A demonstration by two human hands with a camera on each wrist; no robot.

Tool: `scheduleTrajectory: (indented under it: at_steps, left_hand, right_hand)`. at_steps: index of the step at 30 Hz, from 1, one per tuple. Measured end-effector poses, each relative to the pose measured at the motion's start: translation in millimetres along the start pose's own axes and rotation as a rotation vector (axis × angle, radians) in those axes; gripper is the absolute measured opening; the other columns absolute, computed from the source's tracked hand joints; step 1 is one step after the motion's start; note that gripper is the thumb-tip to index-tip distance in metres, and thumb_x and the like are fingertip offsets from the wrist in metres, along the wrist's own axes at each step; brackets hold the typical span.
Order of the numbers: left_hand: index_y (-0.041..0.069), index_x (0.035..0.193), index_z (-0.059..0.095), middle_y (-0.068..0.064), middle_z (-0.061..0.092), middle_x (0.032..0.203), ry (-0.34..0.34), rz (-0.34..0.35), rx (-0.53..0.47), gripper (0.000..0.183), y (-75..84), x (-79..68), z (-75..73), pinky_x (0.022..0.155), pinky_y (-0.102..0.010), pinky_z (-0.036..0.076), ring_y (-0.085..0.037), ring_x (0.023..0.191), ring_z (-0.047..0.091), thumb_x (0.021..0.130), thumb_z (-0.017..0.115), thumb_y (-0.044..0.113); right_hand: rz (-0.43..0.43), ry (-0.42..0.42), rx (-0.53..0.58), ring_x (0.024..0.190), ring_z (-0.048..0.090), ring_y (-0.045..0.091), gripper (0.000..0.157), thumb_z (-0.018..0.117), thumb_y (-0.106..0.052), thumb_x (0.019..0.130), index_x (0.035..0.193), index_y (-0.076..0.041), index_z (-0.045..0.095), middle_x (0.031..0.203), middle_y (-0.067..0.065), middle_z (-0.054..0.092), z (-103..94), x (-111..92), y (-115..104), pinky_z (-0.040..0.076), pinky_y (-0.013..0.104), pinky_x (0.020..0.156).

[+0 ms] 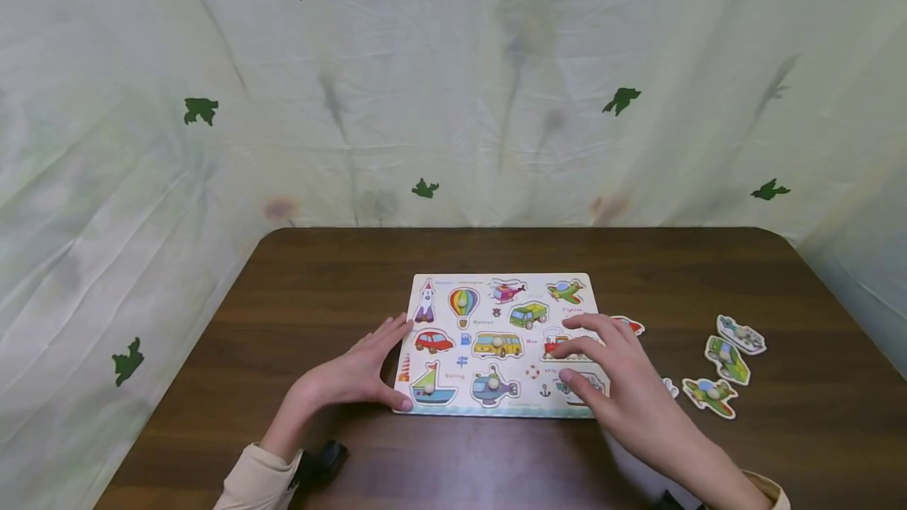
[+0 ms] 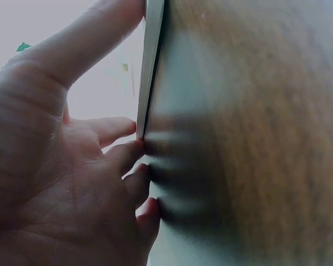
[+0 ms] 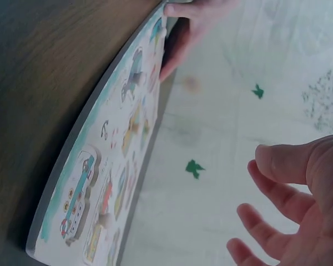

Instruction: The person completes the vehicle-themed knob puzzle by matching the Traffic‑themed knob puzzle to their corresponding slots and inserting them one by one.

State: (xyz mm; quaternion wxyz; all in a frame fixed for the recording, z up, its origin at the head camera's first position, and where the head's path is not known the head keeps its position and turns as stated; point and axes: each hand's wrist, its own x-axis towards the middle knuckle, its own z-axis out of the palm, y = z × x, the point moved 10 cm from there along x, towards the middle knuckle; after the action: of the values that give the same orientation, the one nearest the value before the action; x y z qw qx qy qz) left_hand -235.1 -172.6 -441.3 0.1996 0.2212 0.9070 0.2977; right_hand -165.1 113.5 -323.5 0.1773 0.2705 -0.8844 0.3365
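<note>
A white puzzle board (image 1: 460, 374) with pictures of vehicles lies flat on the table. Round knobs show on several of its pieces, such as the yellow bus (image 1: 498, 345) and the submarine (image 1: 494, 389). My left hand (image 1: 350, 372) touches the board's left edge, thumb at the near corner and fingers farther up. Over the right part of the board hovers my right hand (image 1: 631, 392), fingers loosely bent and holding nothing. In the right wrist view it stands apart from the board, and the ship-shaped recess (image 3: 79, 195) shows no knob. The hand partly covers the train in the head view.
Loose pieces lie right of the board: a green plane (image 1: 711, 397), a green truck (image 1: 727, 360) and a greyish piece (image 1: 741, 334). A red-and-white piece (image 1: 629, 325) and a pale piece (image 1: 670, 387) are partly hidden by my right hand. A patterned curtain (image 1: 453, 101) hangs behind the table.
</note>
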Motion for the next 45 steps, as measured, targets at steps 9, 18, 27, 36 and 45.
scheduleTrajectory:
  at_steps: [9, 18, 27, 36, 45]
  left_hand:
    - [0.001, 0.155, 0.023, -0.016, 0.014, 0.162, 0.001, 0.009, 0.006, 0.115, -0.7, 1.2, 0.7, 0.114, -0.061, 0.011, -0.038, 0.148, 0.005, 0.07, 0.085, 0.048]
    - [0.002, 0.155, 0.023, -0.016, 0.014, 0.162, -0.005, 0.012, 0.005, 0.116, 0.0, 1.5, 1.4, 0.114, -0.062, 0.011, -0.038, 0.148, 0.005, 0.07, 0.085, 0.049]
    - [0.003, 0.155, 0.023, -0.016, 0.014, 0.162, -0.005, 0.014, 0.006, 0.115, 0.8, 2.4, 0.6, 0.114, -0.061, 0.011, -0.038, 0.148, 0.006, 0.07, 0.085, 0.049]
    - [0.003, 0.155, 0.024, -0.016, 0.014, 0.162, -0.008, 0.006, 0.015, 0.114, -0.4, 1.2, -0.1, 0.114, -0.061, 0.011, -0.038, 0.148, 0.005, 0.07, 0.085, 0.049]
    - [0.003, 0.155, 0.024, -0.016, 0.014, 0.162, -0.004, 0.001, 0.027, 0.115, 0.5, 0.3, -1.4, 0.115, -0.061, 0.011, -0.04, 0.148, 0.006, 0.07, 0.085, 0.05]
  right_hand:
    - [0.097, 0.08, -0.021, 0.12, 0.043, 0.027, 0.034, 0.079, 0.001, 0.079, 0.1, -0.024, 0.068, 0.125, 0.0, 0.057, -16.8, -15, 23, 0.034, 0.038, 0.091]
    - [0.146, 0.183, -0.027, 0.115, 0.045, 0.033, 0.032, 0.078, 0.008, 0.075, 0.098, -0.014, 0.071, 0.121, 0.008, 0.06, -36.7, -34, 54, 0.026, 0.027, 0.095]
    - [0.148, 0.199, -0.069, 0.115, 0.045, 0.036, 0.035, 0.078, 0.011, 0.071, 0.097, -0.012, 0.07, 0.121, 0.014, 0.059, -50.9, -48, 77, 0.021, 0.02, 0.097]
    - [0.149, 0.109, -0.127, 0.107, 0.048, 0.037, 0.035, 0.084, 0.008, 0.066, 0.086, -0.017, 0.07, 0.114, 0.014, 0.061, -49.3, -57, 97, 0.025, 0.042, 0.098]
    - [0.343, -0.051, -0.16, 0.107, 0.049, 0.041, 0.025, 0.089, -0.018, 0.071, 0.075, -0.029, 0.066, 0.113, 0.015, 0.062, -33.9, -69, 124, 0.036, 0.053, 0.082]
